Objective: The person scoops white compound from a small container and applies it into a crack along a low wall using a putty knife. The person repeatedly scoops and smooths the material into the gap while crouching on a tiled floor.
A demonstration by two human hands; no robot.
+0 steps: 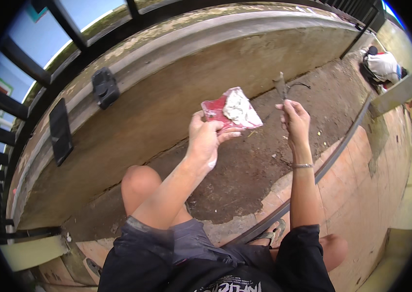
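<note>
Our left hand (204,138) grasps a red sheet (214,109) by its lower edge, white paste (238,108) heaped toward its right edge; our right hand (297,120) clasps a narrow scraper (280,87). Tilting the sheet could slide paste onto the soil (230,182).

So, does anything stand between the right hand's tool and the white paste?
Nothing visible: only a gap separates the tool from the white paste; the left hand holds the red piece by its near edge.

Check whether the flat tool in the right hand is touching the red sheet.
Apart. The head view shows the flat tool to the right of the red sheet, with soil visible in the gap between them.
</note>
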